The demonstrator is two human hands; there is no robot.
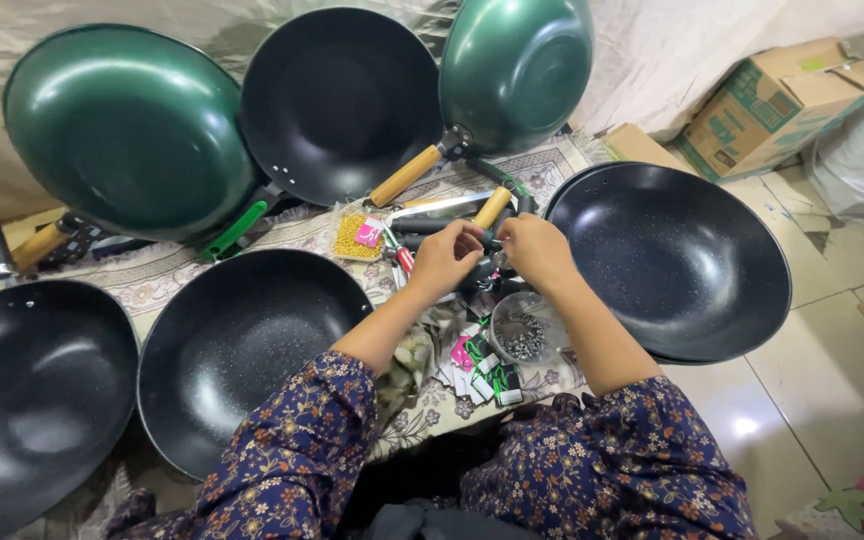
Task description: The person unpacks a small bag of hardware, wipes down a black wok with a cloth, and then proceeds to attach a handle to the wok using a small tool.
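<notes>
- floral-print knees (592, 470) nearest the camera; person sits cross-legged on the floor, work right in front of the lap
- left hand (444, 258) and right hand (537, 250) meet over the middle of the patterned mat (167, 275); fingers of both curled together around a small dark part (489, 262), pinched between the hands; too small to tell what it is
- wooden-tipped handle (492, 207) lies just beyond the fingertips, in a loose pile of handles
- small clear bowl of screws (522, 335) sits just under the right wrist, judged placed there for short reach
- green and pink tags (482, 365) scattered beside the bowl, near the lap
- black wok (677, 265) flat on the floor to the right, another black wok (242, 345) to the left, a third (32, 390) far left; all open side up, no handle visible
- green woks (127, 130) (517, 65) and one black wok (337, 100) with handles fitted lean on the draped backdrop, likely parked clear of the mat
- cardboard box (777, 100) at far right, well apart
</notes>
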